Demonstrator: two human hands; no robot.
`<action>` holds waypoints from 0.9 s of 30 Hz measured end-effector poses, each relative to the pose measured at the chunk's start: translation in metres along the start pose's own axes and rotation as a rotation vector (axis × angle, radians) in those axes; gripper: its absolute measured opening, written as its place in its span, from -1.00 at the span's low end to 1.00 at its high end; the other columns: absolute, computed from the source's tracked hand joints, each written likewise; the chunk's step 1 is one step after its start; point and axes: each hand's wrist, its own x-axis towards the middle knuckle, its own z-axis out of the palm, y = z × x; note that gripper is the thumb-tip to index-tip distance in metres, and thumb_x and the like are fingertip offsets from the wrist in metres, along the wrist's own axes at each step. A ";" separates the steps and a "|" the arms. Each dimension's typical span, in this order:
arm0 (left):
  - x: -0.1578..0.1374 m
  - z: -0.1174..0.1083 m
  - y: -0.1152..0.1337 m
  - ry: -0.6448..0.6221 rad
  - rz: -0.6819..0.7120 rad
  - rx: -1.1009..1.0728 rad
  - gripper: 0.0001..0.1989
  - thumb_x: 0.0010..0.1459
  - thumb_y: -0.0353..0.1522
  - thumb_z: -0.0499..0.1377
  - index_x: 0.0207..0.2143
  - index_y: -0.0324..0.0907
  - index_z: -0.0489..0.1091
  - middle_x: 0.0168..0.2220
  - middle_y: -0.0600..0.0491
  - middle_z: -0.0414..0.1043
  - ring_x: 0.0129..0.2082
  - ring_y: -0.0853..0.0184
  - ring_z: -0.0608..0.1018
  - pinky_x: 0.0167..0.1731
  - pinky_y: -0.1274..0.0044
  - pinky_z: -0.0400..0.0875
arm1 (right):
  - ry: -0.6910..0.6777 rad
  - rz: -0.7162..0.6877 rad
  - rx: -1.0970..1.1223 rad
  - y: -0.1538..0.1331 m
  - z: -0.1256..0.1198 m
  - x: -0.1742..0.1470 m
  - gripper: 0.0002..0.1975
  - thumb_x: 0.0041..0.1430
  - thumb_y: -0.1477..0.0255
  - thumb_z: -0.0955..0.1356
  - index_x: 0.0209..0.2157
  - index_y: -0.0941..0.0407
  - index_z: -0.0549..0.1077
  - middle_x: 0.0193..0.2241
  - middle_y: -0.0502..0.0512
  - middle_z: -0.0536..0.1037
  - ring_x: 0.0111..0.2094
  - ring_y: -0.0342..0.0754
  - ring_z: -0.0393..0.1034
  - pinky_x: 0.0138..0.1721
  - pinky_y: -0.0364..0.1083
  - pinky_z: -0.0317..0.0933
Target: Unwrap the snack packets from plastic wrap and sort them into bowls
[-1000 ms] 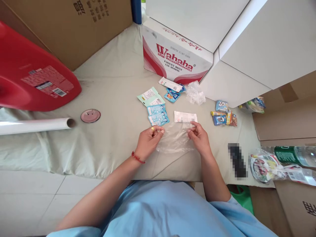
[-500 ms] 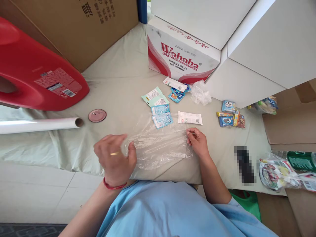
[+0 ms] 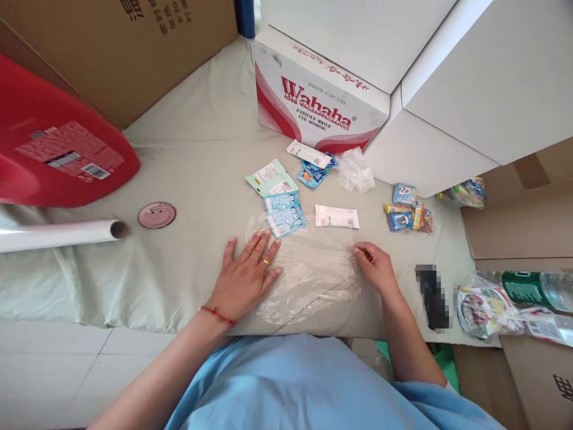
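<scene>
A clear plastic bag (image 3: 313, 269) lies spread on the cloth-covered table in front of me. My left hand (image 3: 248, 272) rests palm down on its left side, fingers spread and holding nothing. At the bag's right edge my right hand (image 3: 376, 266) pinches the thin film between thumb and fingers. Light blue sachets (image 3: 285, 215) overlap the bag's top edge, beside a pale green packet (image 3: 271, 177). A white stick packet (image 3: 337, 216) lies just above the bag.
Behind are a Wahaha carton (image 3: 320, 101), dark blue sachets (image 3: 313, 173), another white stick packet (image 3: 308, 153) and crumpled clear plastic (image 3: 356, 170). Small snack packs (image 3: 405, 212) lie right. A pink round badge (image 3: 156, 215), white tube (image 3: 62, 233) and red jug (image 3: 67, 143) stand left.
My left hand has come down from above the bag's left side and now lies flat on it. The bag is more spread out, and my right hand stays at its right edge.
</scene>
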 end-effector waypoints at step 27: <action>-0.005 -0.002 0.007 0.036 0.013 -0.110 -0.44 0.46 -0.18 -0.01 0.45 -0.05 0.16 0.49 -0.16 0.06 0.48 0.02 0.17 0.44 -0.10 -0.27 | 0.107 -0.651 -0.135 -0.166 0.038 0.100 -0.83 0.35 0.22 0.35 -0.23 0.02 0.44 -0.33 0.04 0.43 -0.29 0.00 0.31 -0.17 0.02 0.25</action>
